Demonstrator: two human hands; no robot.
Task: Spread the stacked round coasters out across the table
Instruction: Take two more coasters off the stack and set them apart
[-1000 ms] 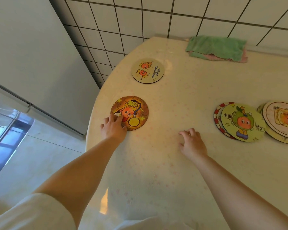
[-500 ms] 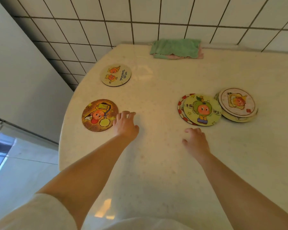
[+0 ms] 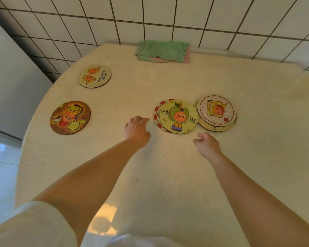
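Two coasters lie alone on the left of the table: a brown one (image 3: 70,117) near the edge and a pale yellow one (image 3: 95,75) farther back. At centre right a yellow-green coaster (image 3: 178,116) overlaps a red-rimmed one (image 3: 157,113), and beside them sits a small stack topped by a white coaster (image 3: 216,110). My left hand (image 3: 136,131) hovers just left of the red-rimmed coaster, fingers apart, holding nothing. My right hand (image 3: 207,144) rests below the yellow-green coaster, fingers loosely curled, holding nothing.
A folded green cloth (image 3: 161,50) lies at the back of the cream table (image 3: 168,175) against the tiled wall (image 3: 168,15). The table's curved left edge drops to the floor beside a grey appliance (image 3: 7,77).
My left hand let go of the brown coaster and moved right to the overlapping pair. My right hand shifted toward the same pair. The view panned right.
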